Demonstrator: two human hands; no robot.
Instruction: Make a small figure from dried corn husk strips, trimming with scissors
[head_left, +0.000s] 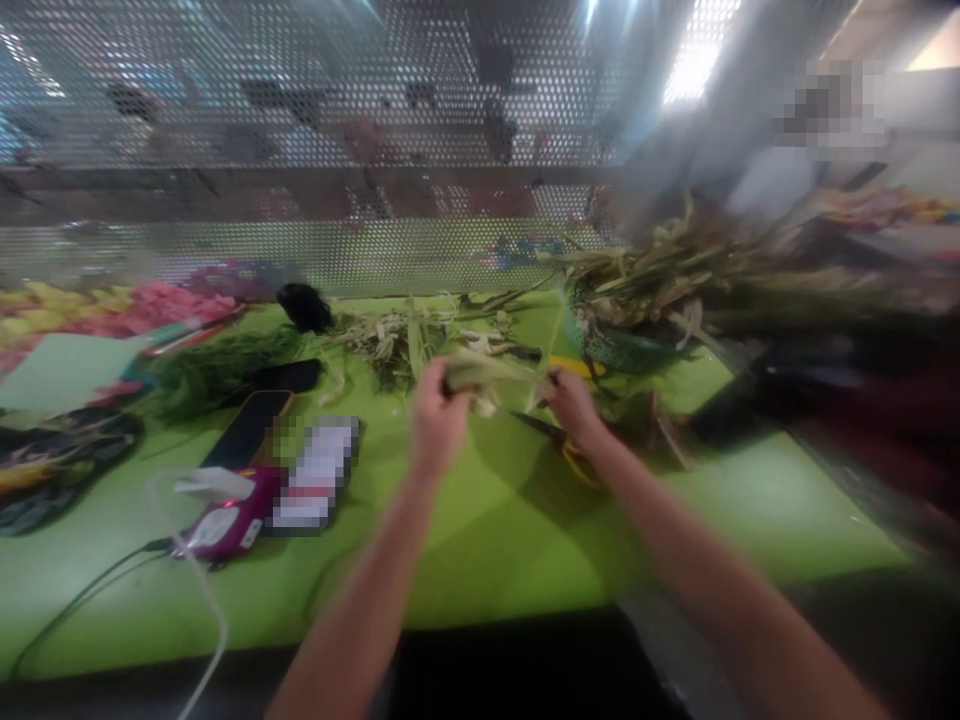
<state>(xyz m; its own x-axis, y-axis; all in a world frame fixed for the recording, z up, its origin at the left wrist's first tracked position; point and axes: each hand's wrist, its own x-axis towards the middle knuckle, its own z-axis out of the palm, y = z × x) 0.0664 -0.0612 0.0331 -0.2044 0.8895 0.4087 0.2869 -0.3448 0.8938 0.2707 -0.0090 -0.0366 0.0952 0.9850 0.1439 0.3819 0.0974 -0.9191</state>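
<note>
Over the middle of the green table (495, 560), my left hand (439, 415) is closed around a bundle of pale green, dry-looking leaf strips (480, 372). The strips stretch across to my right hand (574, 405), whose fingers pinch their other end. Scissors (536, 424) with dark blades and yellow handles show just under my right hand; I cannot tell whether they rest on the table or are held in the lower fingers. Blur hides the fingertips. Beyond my hands lies a pile of loose plant scraps (390, 340).
A green basket (622, 345) heaped with dry stalks (660, 265) stands back right. To the left are phones (251, 425), a purple device (229, 515) with cables, green sprigs (217, 370) and pink and yellow flowers (165, 312). A perforated metal screen (337, 130) rises behind.
</note>
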